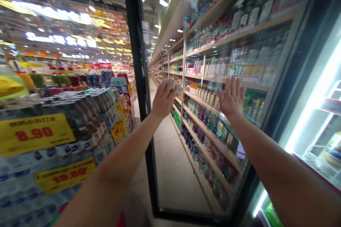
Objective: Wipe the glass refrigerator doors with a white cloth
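A glass cooler door (140, 88) with a black frame stands swung open before me. My left hand (163, 97) is at the glass near the door's free edge, its fingers over a pale, crumpled cloth (174, 86). What lies under the palm is hidden. Farther right, my right hand (232, 97) is raised at the same pane with its fingers stretched out and nothing in it; it seems to lie flat on the glass. Through and on the pane show long shelves of bottles (209, 95), partly as reflections.
On the left, stacked packs of bottled drinks (87, 113) carry yellow price signs (37, 133). A lit cooler interior with a wire rack (315, 154) is at the right. Pale floor tiles (176, 184) show through the door.
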{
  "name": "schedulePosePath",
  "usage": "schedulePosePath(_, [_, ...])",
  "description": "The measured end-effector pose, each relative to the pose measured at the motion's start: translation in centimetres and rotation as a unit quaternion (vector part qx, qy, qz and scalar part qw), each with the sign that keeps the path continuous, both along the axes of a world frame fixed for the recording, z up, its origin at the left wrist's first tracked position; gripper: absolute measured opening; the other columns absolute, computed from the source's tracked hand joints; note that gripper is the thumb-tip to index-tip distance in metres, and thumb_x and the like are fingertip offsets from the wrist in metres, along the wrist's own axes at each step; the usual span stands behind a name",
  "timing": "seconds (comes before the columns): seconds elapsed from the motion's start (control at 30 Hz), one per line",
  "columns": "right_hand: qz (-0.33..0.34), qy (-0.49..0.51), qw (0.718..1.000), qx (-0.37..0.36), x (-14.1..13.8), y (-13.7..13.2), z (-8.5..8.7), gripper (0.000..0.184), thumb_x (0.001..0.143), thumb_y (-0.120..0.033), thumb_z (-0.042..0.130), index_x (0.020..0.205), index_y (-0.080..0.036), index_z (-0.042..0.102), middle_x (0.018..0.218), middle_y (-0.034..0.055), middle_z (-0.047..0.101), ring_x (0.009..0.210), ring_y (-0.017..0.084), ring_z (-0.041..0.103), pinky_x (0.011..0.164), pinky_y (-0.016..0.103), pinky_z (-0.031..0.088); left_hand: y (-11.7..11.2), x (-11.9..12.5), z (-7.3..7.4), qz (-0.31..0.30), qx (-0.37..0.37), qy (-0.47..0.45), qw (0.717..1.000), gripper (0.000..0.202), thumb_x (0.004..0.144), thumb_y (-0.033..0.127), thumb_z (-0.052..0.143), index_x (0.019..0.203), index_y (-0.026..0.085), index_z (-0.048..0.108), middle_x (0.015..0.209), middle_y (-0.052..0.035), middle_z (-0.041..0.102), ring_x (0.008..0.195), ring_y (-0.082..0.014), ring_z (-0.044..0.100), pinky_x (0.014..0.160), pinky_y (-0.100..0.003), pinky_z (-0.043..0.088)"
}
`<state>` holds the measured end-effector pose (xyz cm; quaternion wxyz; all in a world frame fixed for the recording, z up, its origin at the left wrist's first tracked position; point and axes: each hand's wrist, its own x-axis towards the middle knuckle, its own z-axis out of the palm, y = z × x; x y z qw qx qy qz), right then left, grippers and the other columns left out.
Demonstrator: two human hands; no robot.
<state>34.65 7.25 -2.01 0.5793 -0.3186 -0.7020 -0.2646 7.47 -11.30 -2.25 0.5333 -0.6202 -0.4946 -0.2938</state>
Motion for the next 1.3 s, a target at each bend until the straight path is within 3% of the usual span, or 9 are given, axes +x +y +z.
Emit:
schedulePosePath(0.1, [0.001, 0.013, 0.999, -0.029, -0.1, -0.4, -0.3, 0.063, 0.107, -0.042, 0.028, 0.165, -0.02, 0.02, 0.169, 0.014, 0.024, 0.158, 0.033, 0.018, 0.123, 0.067, 0.017, -0.1, 0.6, -4.8, -0.019, -0.068, 0.078, 0.994, 0.05, 0.101, 0.009, 0.047, 0.15, 0.022, 0.052, 0.159, -0.0096, 0.043, 0.156, -0.0288, 0.019, 0.126, -0.053, 0.029])
schedulePosePath(0.17, [-0.004, -0.001, 0.999, -0.032, 0.1, -0.8, -0.5, 0.064, 0.106, -0.044, 0.031, 0.164, -0.02, 0.021, 0.169, 0.0148, 0.022, 0.158, 0.034, 0.016, 0.122, 0.069, 0.017, -0.1, 0.9, -6.7, -0.002, -0.085, 0.097, 0.992, 0.051, 0.102, 0.01, 0.049, 0.151, 0.024, 0.051, 0.159, -0.0078, 0.043, 0.155, -0.029, 0.022, 0.126, -0.052, 0.031])
schedulePosePath(0.37, [-0.025, -0.082, 0.996, 0.027, 0.9, -0.9, -1.3, 0.067, 0.103, -0.054, 0.043, 0.161, -0.023, 0.032, 0.17, 0.0192, 0.016, 0.157, 0.043, 0.008, 0.118, 0.075, 0.016, 0.6, 1.6, -6.2, 0.025, 0.056, -0.024, 0.998, 0.051, 0.1, 0.014, 0.053, 0.151, 0.017, 0.05, 0.163, -0.0161, 0.035, 0.156, -0.0364, 0.011, 0.122, -0.059, 0.032])
schedulePosePath(0.47, [-0.03, -0.082, 0.995, 0.038, 0.9, -0.8, -1.6, 0.067, 0.103, -0.053, 0.044, 0.161, -0.023, 0.031, 0.169, 0.0199, 0.018, 0.157, 0.044, 0.007, 0.117, 0.076, 0.018, 1.5, 3.3, -8.0, 0.018, 0.064, -0.04, 0.997, 0.053, 0.098, 0.014, 0.06, 0.149, 0.025, 0.053, 0.166, -0.0124, 0.03, 0.157, -0.0385, 0.008, 0.122, -0.062, 0.029])
schedulePosePath(0.6, [-0.036, -0.076, 0.995, 0.05, 0.9, -0.7, -1.7, 0.067, 0.103, -0.053, 0.045, 0.162, -0.024, 0.031, 0.169, 0.0195, 0.02, 0.157, 0.043, 0.01, 0.118, 0.072, 0.021, 2.3, 4.9, -10.4, -0.003, 0.001, 0.029, 1.0, 0.044, 0.095, 0.023, 0.069, 0.138, 0.032, 0.063, 0.161, -0.0042, 0.042, 0.157, -0.0367, 0.011, 0.125, -0.06, 0.025])
schedulePosePath(0.83, [-0.029, -0.073, 0.996, 0.033, 0.9, -0.6, -1.8, 0.069, 0.102, -0.052, 0.046, 0.163, -0.025, 0.027, 0.171, 0.0151, 0.013, 0.158, 0.042, 0.008, 0.12, 0.07, 0.017, 1.9, 3.1, -6.3, 0.035, 0.087, -0.049, 0.994, 0.042, 0.1, 0.013, 0.054, 0.142, 0.02, 0.058, 0.166, -0.0115, 0.031, 0.157, -0.0351, 0.005, 0.123, -0.062, 0.027])
schedulePosePath(1.07, [-0.04, -0.068, 0.996, 0.051, 0.8, -0.5, -2.0, 0.068, 0.103, -0.052, 0.046, 0.162, -0.025, 0.029, 0.17, 0.0168, 0.019, 0.157, 0.041, 0.012, 0.121, 0.068, 0.02, 1.4, 2.8, -6.5, -0.014, -0.007, 0.087, 0.996, 0.039, 0.101, 0.015, 0.055, 0.139, 0.024, 0.06, 0.16, -0.006, 0.043, 0.157, -0.0304, 0.013, 0.126, -0.056, 0.028])
schedulePosePath(1.23, [-0.035, -0.062, 0.996, 0.051, 0.8, -0.4, -2.1, 0.066, 0.103, -0.05, 0.046, 0.162, -0.025, 0.031, 0.17, 0.0161, 0.02, 0.158, 0.04, 0.012, 0.121, 0.067, 0.019, 0.9, 1.5, -4.7, 0.025, 0.081, -0.057, 0.995, 0.045, 0.101, 0.01, 0.05, 0.145, 0.019, 0.055, 0.167, -0.0116, 0.027, 0.158, -0.0328, 0.004, 0.125, -0.061, 0.025])
schedulePosePath(1.3, [-0.035, -0.06, 0.996, 0.055, 0.8, -0.4, -2.1, 0.066, 0.102, -0.05, 0.046, 0.161, -0.025, 0.032, 0.169, 0.0163, 0.021, 0.157, 0.041, 0.013, 0.121, 0.067, 0.02, 1.0, 1.6, -4.8, 0.012, 0.058, -0.034, 0.998, 0.045, 0.101, 0.01, 0.051, 0.144, 0.022, 0.057, 0.167, -0.0094, 0.028, 0.158, -0.0323, 0.003, 0.126, -0.062, 0.023])
